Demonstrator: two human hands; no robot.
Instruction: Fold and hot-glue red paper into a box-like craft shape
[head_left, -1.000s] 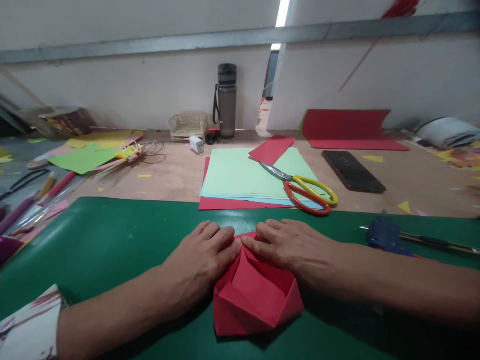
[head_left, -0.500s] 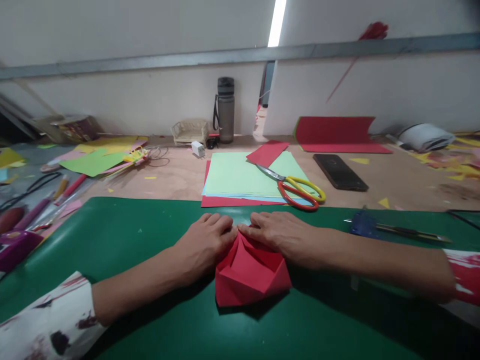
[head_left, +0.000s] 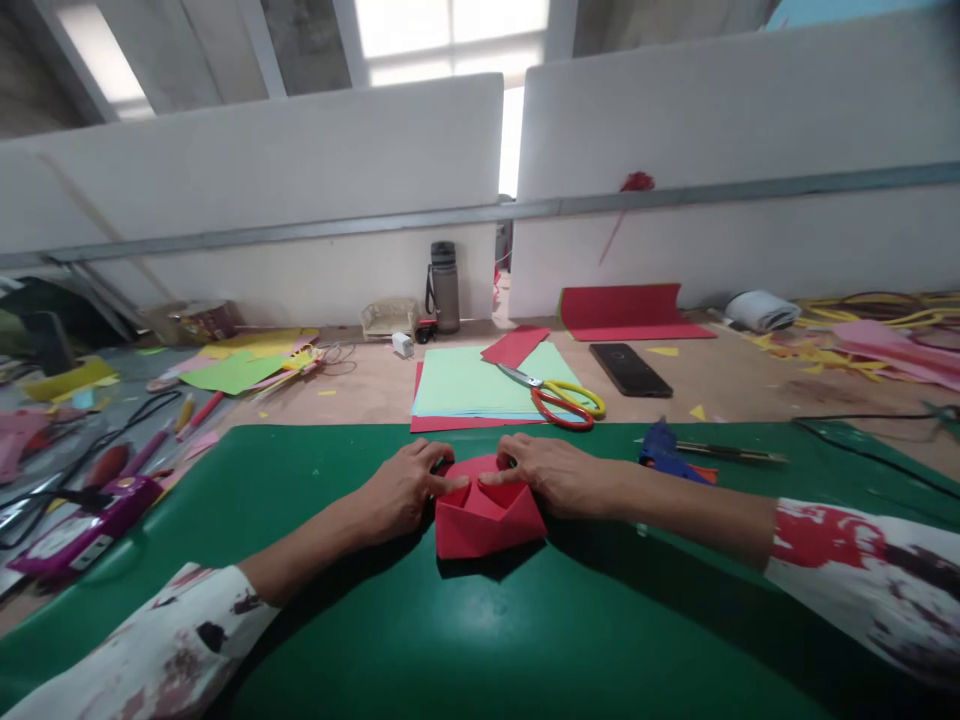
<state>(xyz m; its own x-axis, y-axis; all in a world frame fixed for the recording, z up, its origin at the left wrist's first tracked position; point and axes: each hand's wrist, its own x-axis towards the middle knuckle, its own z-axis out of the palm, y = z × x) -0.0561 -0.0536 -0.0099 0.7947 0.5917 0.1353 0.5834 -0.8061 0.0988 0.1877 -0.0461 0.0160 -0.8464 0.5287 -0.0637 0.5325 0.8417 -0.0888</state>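
A folded red paper box (head_left: 487,530) sits on the green mat (head_left: 480,640) in front of me, its near wall upright with a pointed flap. My left hand (head_left: 409,485) is closed on its far left side, thumb on the inside. On the far right side my right hand (head_left: 551,475) grips it the same way, thumb pressed inside near the other thumb. The fingers curl around the far edge and are partly hidden by the paper. Just beyond the hands lies a stack of pale green paper (head_left: 480,385) with red-and-yellow-handled scissors (head_left: 559,395) on top.
To the right are a blue glue gun (head_left: 664,450), a pen-like tool (head_left: 731,453) and a black phone (head_left: 628,369). A dark bottle (head_left: 445,290) and folded red card (head_left: 630,312) stand along the white partition. Coloured scraps and a purple device (head_left: 94,530) lie left.
The view has tilted up and pulled back, showing more wall. The thumbs have moved from meeting at the far fold to pressing apart inside the box, and its back panel now shows between them.
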